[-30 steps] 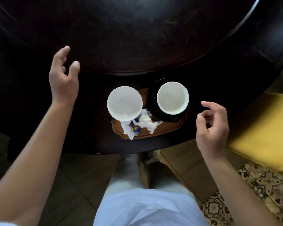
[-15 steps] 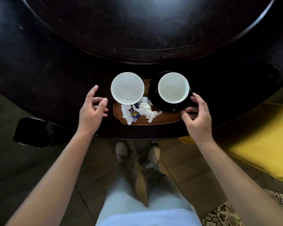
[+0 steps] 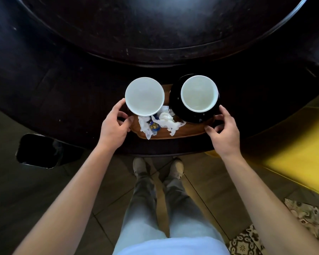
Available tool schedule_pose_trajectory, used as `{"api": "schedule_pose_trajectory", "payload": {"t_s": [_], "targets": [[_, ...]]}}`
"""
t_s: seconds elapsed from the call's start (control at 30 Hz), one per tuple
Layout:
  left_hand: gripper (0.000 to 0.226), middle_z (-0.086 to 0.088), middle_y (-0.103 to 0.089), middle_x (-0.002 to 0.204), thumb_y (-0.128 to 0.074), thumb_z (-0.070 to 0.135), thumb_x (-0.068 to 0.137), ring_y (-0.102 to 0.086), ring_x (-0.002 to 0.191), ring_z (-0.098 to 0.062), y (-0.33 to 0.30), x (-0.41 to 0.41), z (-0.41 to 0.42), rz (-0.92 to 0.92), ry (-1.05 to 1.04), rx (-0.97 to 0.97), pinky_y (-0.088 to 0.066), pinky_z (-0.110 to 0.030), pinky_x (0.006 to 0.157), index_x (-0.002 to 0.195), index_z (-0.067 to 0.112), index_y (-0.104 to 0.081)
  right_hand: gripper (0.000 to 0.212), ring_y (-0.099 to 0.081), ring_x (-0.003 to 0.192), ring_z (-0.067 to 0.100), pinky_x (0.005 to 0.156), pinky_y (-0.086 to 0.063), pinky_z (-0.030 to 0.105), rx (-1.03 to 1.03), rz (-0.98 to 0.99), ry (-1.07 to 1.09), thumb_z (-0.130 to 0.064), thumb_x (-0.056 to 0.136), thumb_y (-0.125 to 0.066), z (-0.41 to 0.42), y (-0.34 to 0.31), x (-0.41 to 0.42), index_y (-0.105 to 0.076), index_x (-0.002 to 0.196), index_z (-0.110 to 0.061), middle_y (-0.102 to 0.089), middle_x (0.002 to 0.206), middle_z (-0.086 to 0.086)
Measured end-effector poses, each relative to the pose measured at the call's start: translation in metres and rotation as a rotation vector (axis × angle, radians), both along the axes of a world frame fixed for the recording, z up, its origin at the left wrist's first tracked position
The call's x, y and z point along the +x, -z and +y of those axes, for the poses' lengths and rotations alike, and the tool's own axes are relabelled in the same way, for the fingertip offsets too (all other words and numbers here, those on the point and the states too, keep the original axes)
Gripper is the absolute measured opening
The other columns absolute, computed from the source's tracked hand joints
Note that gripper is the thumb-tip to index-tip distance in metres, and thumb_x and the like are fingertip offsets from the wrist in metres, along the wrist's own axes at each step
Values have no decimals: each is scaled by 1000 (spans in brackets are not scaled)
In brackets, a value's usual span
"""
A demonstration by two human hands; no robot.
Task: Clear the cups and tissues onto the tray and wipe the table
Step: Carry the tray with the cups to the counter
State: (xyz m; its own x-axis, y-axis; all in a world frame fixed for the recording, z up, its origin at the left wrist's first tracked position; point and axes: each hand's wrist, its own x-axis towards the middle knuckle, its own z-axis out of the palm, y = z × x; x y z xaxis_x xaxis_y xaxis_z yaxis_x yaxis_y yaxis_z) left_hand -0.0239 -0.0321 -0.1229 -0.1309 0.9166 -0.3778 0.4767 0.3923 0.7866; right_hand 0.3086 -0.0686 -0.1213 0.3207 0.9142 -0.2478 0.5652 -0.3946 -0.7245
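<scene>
A brown wooden tray point(image 3: 188, 130) sits on the dark round table point(image 3: 63, 100) near its front edge. On the tray stand a white cup point(image 3: 144, 96) at the left and a second white cup point(image 3: 198, 93) on a black saucer point(image 3: 197, 117) at the right. Crumpled white tissues point(image 3: 167, 123) and a small blue-gold wrapper point(image 3: 154, 127) lie in front of the cups. My left hand point(image 3: 113, 128) grips the tray's left end, thumb on the rim. My right hand point(image 3: 224, 132) grips the tray's right end.
A raised dark turntable point(image 3: 160, 26) fills the table's middle. A dark chair seat point(image 3: 38, 150) stands at the left below the table edge. A yellow cushioned seat point(image 3: 293, 151) is at the right, a patterned rug point(image 3: 284, 232) on the tiled floor.
Both hands came in from the sides and closed on the two ends of the tray. The view has moved closer over the tray.
</scene>
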Motion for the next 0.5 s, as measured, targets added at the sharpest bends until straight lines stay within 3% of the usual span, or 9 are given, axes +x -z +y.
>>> {"api": "schedule_pose_trajectory", "payload": {"t_s": [0.13,0.23,0.33,0.5], "targets": [[61,0,-62,109,-64,12,100,-68,86,-19,4,-3,1,81,54,21,-62,-42,78,153,35,-44,72,-58,84,-11,74,-40,1,-68,-21,-4,-19,92,-73,6,1,1,-37,155,-22,-47,126,-8],[61,2,-61,108,-65,11,99,-67,94,-21,6,-3,0,111,77,29,-62,-38,77,153,32,-45,71,-57,80,-1,80,-44,8,-101,-45,-37,-19,92,-73,10,-1,5,-39,154,-22,-54,132,-1],[56,-6,-67,107,-67,9,98,-70,89,-20,5,-6,5,24,36,-23,-60,-26,69,150,24,-51,70,-59,81,3,87,-52,24,-116,-81,-72,-20,90,-75,15,-4,9,-43,153,-21,-58,134,5],[52,-7,-71,95,-65,3,98,-71,76,-13,-1,-17,18,-78,68,-67,-62,-26,70,147,15,-56,67,-59,89,11,90,-51,28,-153,-75,-93,-20,90,-76,18,-11,12,-46,150,-17,-59,133,6]]}}
